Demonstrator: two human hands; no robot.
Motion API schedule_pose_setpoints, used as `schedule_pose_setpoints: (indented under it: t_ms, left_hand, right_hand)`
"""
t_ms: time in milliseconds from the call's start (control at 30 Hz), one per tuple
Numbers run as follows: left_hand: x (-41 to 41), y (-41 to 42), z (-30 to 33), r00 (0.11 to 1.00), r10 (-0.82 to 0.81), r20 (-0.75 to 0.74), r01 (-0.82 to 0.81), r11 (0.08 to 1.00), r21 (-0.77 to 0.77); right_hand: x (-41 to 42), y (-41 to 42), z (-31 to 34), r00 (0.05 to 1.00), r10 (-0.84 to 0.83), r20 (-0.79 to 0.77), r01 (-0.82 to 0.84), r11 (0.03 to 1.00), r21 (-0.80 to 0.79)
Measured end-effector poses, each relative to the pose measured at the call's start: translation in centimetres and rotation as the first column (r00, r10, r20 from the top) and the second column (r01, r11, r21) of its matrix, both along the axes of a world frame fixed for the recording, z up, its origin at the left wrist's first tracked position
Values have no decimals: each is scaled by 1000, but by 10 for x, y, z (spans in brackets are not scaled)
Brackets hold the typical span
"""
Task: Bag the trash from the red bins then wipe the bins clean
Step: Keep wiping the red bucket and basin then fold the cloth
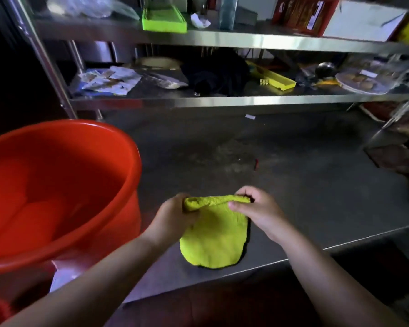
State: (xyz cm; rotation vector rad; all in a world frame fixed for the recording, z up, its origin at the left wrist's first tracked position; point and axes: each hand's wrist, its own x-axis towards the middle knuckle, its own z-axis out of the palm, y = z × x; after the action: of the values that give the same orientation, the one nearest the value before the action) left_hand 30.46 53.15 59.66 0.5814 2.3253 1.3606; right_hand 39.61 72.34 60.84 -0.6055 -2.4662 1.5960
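**Yellow cloth held taut over steel worktop beside red bin**

Head view: A person's left hand (175,214) and right hand (257,208) each grip a top corner of a bright yellow-green cloth (215,237), fingers curled round its rolled upper edge. The cloth, nubby and towel-like, hangs in a rounded, pouch-like shape just above the near edge of a dull, scuffed stainless-steel worktop (293,166). Immediately left of the hands stands a large red bin (64,185) of smooth, glossy plastic, round-rimmed; its inside shows only red walls and base. Behind the worktop, two brushed-metal shelves carry clutter. On the upper shelf (246,38) sit a rectangular lime-green tray (163,20), crumpled clear plastic (85,5) and a red printed box (302,13). The lower shelf (222,100) holds flat printed sachets (106,81), a heap of black fabric (217,74), a long yellow plastic holder (274,79) and a wrapped round plate (364,81) of food, blurred.
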Motion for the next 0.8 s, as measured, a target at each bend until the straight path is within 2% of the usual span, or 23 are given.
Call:
schedule_pose_setpoints:
  t_ms: [67,133,200,300,433,500,567,667,733,800]
  left_hand:
    - [2,8,-35,975,33,221,-26,999,-35]
    - [1,16,-67,941,121,317,-91,990,-106]
    - [-2,24,-94,926,220,307,-174,970,-169]
    - [-7,30,-114,923,317,218,-270,938,-220]
    - [-2,18,-95,952,266,152,-241,957,-163]
    - [7,3,-63,983,178,37,-173,978,-118]
    - [15,-14,-21,979,97,-180,-109,992,-61]
    - [18,-42,50,857,122,-500,-131,991,17]
    - [12,-68,88,776,214,-594,-212,974,74]
    - [2,-101,106,687,299,-662,-347,936,63]
  right_hand:
    - [-3,0,-39,994,-41,105,41,999,8]
    - [-9,0,-79,974,-83,210,70,995,70]
    - [-15,1,-112,954,-124,274,88,986,139]
    - [-26,7,-137,950,-162,268,124,980,153]
    - [-39,7,-128,966,-109,233,62,978,200]
    - [-52,-2,-106,987,-42,157,5,974,226]
    - [-71,-21,-74,998,68,-2,-66,970,233]
    - [-102,-62,-20,967,140,-215,-97,975,198]
    - [-119,-88,7,948,145,-282,-112,985,129]
    - [-130,-110,24,945,155,-286,-133,987,95]
